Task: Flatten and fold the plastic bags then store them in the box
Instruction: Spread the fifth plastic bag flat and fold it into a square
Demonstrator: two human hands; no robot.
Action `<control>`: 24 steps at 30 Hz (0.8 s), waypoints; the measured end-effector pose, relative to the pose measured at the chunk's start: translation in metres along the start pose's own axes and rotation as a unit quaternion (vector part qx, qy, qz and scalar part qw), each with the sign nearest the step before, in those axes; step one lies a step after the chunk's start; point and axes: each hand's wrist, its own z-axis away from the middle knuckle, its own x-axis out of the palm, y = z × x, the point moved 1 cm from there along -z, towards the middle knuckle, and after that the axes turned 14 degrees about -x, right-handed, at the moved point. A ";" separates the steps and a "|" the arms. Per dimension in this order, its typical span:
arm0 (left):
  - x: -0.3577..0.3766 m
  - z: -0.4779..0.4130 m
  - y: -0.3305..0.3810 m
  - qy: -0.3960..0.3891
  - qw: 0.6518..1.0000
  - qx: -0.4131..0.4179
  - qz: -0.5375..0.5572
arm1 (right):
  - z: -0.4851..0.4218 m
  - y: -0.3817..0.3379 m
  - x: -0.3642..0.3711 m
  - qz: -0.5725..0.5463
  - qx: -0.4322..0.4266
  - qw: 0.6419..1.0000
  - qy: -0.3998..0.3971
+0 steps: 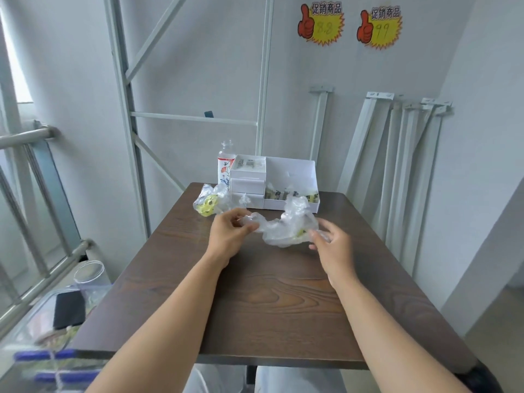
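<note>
A crumpled clear plastic bag (286, 225) with a yellow print hangs just above the brown table (269, 293), stretched between my hands. My left hand (229, 232) pinches its left end between thumb and fingers. My right hand (330, 243) grips its right end with curled fingers. A second crumpled clear bag (209, 202) with a yellow print lies at the table's far left, untouched. Behind them stands the white box (292, 177), an open organiser with small drawers on its left and several folded bags lined up in its front compartment.
A clear bottle (226, 163) with a red and white label stands left of the box. White metal shelf rails (397, 171) lean on the wall at the right. Left of the table sit a clear bin (42, 321) and a metal railing (28, 137).
</note>
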 end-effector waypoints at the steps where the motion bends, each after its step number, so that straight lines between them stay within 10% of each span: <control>1: -0.003 -0.002 0.000 0.011 1.000 -0.005 0.010 | -0.002 0.002 -0.003 -0.015 0.007 1.000 0.024; 17: -0.044 -0.012 0.009 0.097 0.980 0.027 0.169 | -0.018 0.022 -0.034 -0.046 0.010 0.994 0.097; 24: -0.028 0.024 0.021 0.160 0.962 0.128 -0.179 | -0.005 0.012 -0.037 0.036 0.003 0.999 -0.002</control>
